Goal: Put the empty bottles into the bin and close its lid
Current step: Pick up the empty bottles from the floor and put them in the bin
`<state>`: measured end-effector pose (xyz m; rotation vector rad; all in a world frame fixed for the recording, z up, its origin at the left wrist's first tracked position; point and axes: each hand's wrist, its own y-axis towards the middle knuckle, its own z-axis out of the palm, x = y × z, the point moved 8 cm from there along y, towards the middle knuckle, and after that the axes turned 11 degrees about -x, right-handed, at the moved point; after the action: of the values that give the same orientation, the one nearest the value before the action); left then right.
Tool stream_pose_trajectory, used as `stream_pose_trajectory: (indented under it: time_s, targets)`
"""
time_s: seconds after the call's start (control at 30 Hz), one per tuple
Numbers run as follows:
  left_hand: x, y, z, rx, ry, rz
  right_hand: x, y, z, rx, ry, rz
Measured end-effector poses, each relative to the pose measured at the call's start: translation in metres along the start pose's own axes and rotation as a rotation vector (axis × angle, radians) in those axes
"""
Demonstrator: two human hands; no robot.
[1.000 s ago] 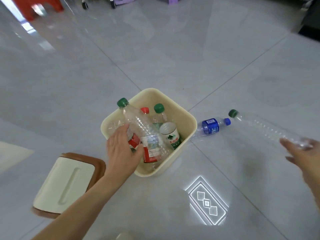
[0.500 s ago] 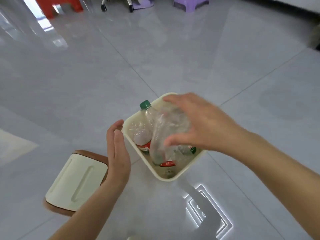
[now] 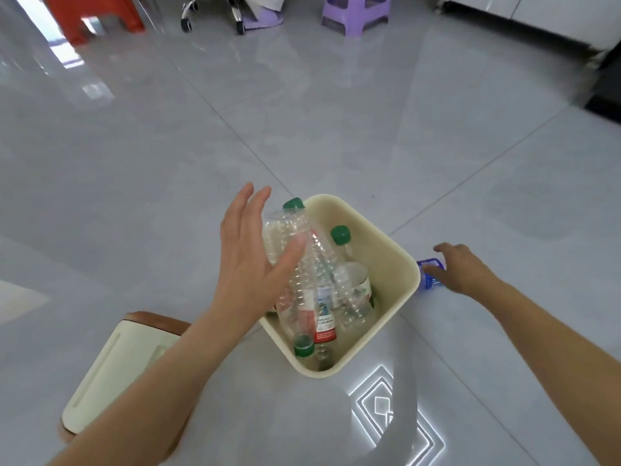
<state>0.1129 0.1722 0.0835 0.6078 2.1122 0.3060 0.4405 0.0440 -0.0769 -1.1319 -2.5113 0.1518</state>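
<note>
A cream bin (image 3: 386, 240) stands open on the grey tiled floor, with several clear empty bottles (image 3: 322, 290) in it, some with green caps. My left hand (image 3: 248, 260) is at the bin's left rim, fingers spread, with the thumb resting on a ribbed clear bottle that sticks up. My right hand (image 3: 460, 267) arches over a blue-labelled bottle (image 3: 428, 277) lying on the floor just right of the bin, its fingers not closed around it. The cream lid with a brown rim (image 3: 114, 375) lies on the floor at lower left, partly hidden by my left forearm.
At the far edge of the floor stand a red stool (image 3: 94, 18), an office chair's wheeled base (image 3: 211, 15) and a purple stool (image 3: 356, 11). White cabinets (image 3: 537, 15) run along the top right. A bright light pattern (image 3: 386, 408) shines on the tile below the bin.
My right hand let go of a clear bottle in the bin and swung right to the blue-labelled bottle. My left hand rose from the bin's side onto the upright bottles.
</note>
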Motion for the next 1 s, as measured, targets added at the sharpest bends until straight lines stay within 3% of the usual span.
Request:
stream_pose_trajectory:
  time_s: [0.13,0.27,0.37,0.57,0.67,0.77,0.87,0.93,1.0]
  targets:
    - [0.03,0.047,0.018,-0.004,-0.093,-0.277,-0.002,0.008,0.035,0.016,-0.291,-0.19]
    - [0.023,0.068,0.065,0.303,0.041,-0.129,0.01,0.021,0.063,-0.014,-0.466,-0.326]
    - [0.026,0.07,0.085,0.565,0.062,-0.202,0.013,0.018,0.085,0.039,-0.5,-0.344]
    - [0.036,0.076,0.069,0.64,0.291,-0.159,-0.006,-0.001,0.099,-0.011,-0.704,-0.394]
    - [0.05,0.071,0.064,0.691,0.284,-0.352,-0.014,-0.009,0.092,-0.069,-0.588,-0.397]
    - [0.052,0.059,0.072,0.792,0.293,-0.414,-0.008,-0.007,0.033,-0.22,-0.129,-0.168]
    - [0.05,0.052,0.088,0.939,0.397,-0.342,0.002,-0.013,-0.066,-0.524,0.507,-0.004]
    - [0.048,0.058,0.101,1.01,0.47,-0.246,0.012,-0.029,-0.141,-0.732,0.729,-0.072]
    - [0.049,0.058,0.115,1.1,0.586,-0.165,0.03,-0.055,-0.205,-0.81,0.849,-0.172]
